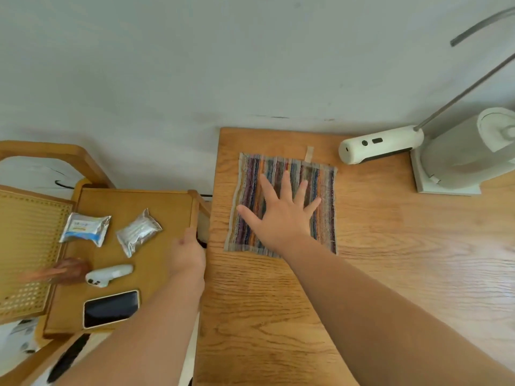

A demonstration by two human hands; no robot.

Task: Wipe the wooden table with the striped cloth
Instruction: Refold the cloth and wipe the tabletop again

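The square woven cloth with narrow stripes of blue, orange, purple, grey and cream [281, 207] lies spread flat on the light oak-grained wooden counter [376, 274], its stripes running away from the person. Its edges are pale and slightly frayed, and a small beige loop tab sticks out from its far edge. The cloth looks thin and lies without folds, though its left border bows a little.

The right hand [281, 215] rests palm down on the middle of the cloth, fingers fully spread and straight, thumb stretched out to the left; it grips nothing, only presses flat. The near edge of the cloth passes under the right wrist.

The left hand [188, 253] is at the counter's left edge, beside the cloth's near left corner, its fingers curled around the right rim of the honey-coloured wooden tray-like seat [133, 204] that stands just beside the counter. How tightly it grips cannot be made out.

Left of the left hand, on that seat, lie two silvery foil packets [83, 228], a small white plastic device [108, 274] and a black smartphone in a pale case [111, 309].

Beyond the right hand's fingertips and to their right, a white cylindrical appliance with a thin grey rod [379, 144] rests on the counter near its far edge, next to a grey-white stand [457, 162].
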